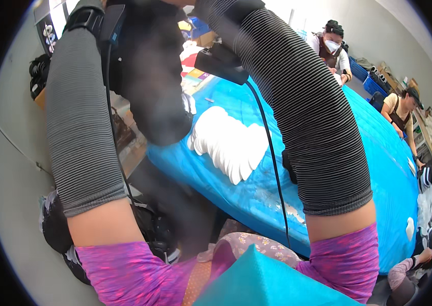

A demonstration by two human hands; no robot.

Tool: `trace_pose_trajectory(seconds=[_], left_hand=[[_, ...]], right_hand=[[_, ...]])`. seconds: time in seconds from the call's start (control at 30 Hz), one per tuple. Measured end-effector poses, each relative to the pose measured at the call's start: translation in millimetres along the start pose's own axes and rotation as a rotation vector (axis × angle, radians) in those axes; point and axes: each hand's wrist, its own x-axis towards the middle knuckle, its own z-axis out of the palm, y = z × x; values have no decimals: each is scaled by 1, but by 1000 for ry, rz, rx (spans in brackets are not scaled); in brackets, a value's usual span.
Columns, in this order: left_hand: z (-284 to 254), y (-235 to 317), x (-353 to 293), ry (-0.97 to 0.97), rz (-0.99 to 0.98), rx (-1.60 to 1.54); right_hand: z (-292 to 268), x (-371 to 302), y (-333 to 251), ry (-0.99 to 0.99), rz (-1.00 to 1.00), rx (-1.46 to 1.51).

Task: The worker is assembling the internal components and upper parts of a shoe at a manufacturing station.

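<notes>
A fanned stack of white, flat, oval-shaped pieces (231,145) lies on a blue-covered worktop (379,153), near the worktop's left edge. The row runs on a slant, from upper left down toward lower right, with the pieces overlapping like tipped tiles.

The person's two arms rise from the bottom of the picture toward the top, both in grey ribbed sleeves over bright pink cuffs. The white stack lies between the two forearms, closer to the right arm (307,117), which crosses just beside and above it. The left arm (81,122) stands farther off, over the floor to the left of the worktop. Both hands pass out of the picture at the top edge, so it cannot be told whether they are apart, together or clamped on anything. A dark wrist-worn device sits on each arm, and a black cable (272,158) hangs down from the right one across the worktop.

A dark garment or bag (157,86) hangs between the arms, above the stack. Farther along the worktop, two other people (333,48) lean over it at the far right side. Blue crates (374,84) and cardboard boxes stand against the far wall. Bright flat packets, red and yellow, lie at the worktop's far end. A teal cloth fills the lower foreground.
</notes>
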Motion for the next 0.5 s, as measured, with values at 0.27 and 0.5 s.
trace_pose_trajectory(seconds=[0.27,0.5], left_hand=[[26,4,-4,-7,56,93],[20,-5,-21,151,92,126]], right_hand=[[49,12,33,108,128,85],[84,-23,4,217,204,22]])
